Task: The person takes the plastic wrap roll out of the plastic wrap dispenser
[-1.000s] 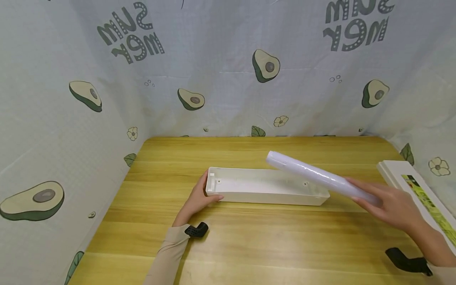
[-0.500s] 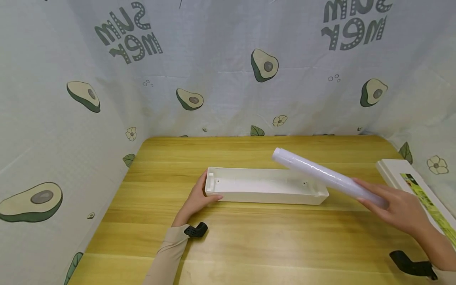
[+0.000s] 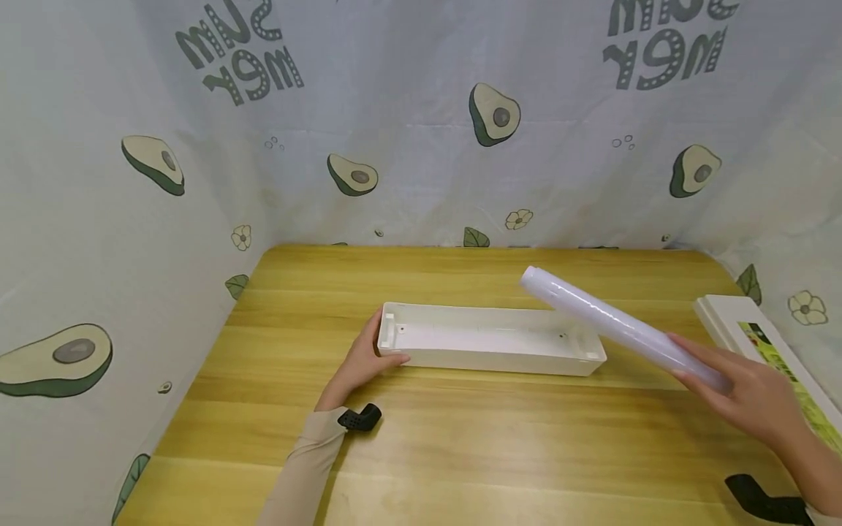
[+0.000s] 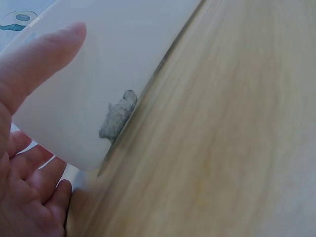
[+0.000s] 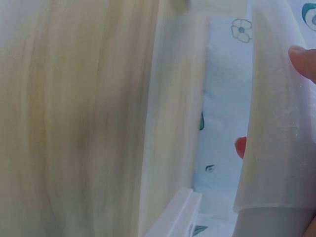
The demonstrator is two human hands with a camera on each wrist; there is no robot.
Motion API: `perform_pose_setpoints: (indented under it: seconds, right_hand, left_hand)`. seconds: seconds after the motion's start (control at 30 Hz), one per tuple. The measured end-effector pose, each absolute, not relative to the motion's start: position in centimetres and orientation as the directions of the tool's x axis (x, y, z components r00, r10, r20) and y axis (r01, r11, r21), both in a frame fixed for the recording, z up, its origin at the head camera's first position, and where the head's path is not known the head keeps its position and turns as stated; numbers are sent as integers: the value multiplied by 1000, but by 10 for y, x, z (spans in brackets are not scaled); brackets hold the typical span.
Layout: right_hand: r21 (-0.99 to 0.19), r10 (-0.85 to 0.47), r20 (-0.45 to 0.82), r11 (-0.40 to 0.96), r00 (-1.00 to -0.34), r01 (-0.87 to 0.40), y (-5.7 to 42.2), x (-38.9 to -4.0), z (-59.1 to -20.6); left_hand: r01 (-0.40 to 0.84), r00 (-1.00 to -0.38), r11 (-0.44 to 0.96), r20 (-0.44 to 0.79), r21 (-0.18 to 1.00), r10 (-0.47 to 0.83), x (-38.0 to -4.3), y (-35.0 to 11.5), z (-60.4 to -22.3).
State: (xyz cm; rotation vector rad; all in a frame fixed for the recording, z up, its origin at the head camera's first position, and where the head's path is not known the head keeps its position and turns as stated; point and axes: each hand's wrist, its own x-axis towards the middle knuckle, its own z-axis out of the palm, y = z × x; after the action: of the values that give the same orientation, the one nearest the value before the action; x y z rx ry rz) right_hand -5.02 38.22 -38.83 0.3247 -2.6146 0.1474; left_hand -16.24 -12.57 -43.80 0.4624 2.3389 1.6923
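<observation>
A long white plastic dispenser box (image 3: pixel 493 361), hollow side up, lies across the middle of the wooden table. My left hand (image 3: pixel 360 359) grips its left end, thumb along the front wall and the fingers around the end. In the left wrist view a grey rough patch (image 4: pixel 118 116) shows low on the box's wall. Above the box's right end, a roll of cling film (image 3: pixel 612 321) slants up toward the left. Its lower right end is in my right hand (image 3: pixel 753 394), and in the right wrist view a paler core end (image 5: pixel 271 222) sticks out.
At the table's right edge lies a long white cover (image 3: pixel 730 314) with a green and yellow label (image 3: pixel 789 372). Behind the wooden table (image 3: pixel 460 438) and along its sides hangs a curtain (image 3: pixel 421 109) with avocado prints.
My right hand has drawn the roll of cling film a little to the right, staying tilted. The left hand still holds the box in place, and the head view has shifted slightly.
</observation>
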Motion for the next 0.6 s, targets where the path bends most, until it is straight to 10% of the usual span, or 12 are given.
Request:
perform_pose_setpoints:
  seconds: [0.6]
  right_hand:
    - [-70, -153, 560, 970, -814, -231, 393, -39, -401]
  left_hand:
    - [146, -937, 306, 33, 941, 347, -177, -129, -468]
